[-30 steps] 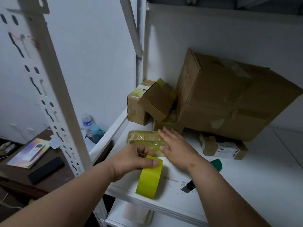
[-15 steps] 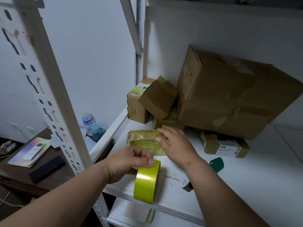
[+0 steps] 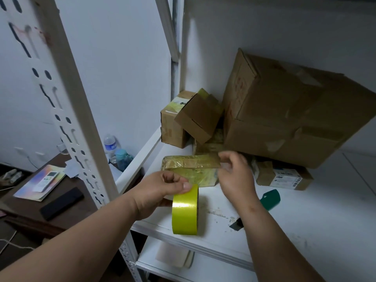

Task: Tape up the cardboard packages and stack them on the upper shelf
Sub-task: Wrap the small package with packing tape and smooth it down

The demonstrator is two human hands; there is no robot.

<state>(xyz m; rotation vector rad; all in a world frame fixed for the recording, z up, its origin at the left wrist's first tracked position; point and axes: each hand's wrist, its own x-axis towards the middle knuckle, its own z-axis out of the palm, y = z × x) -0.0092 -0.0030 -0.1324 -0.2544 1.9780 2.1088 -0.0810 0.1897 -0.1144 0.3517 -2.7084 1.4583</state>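
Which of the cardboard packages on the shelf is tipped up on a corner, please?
The small plain brown box at the back, leaning tilted between the upright taped box and the large carton; the others sit flat.

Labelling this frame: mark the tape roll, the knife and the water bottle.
tape roll (image 3: pixel 184 210), head view, yellow outer band.
knife (image 3: pixel 270 199), head view, green handle.
water bottle (image 3: pixel 109 146), head view, label.

Hands (image 3: pixel 162 190) on tape (image 3: pixel 185 210), seemingly.

Head-worn view, close, downward onto shelf (image 3: pixel 305 231)
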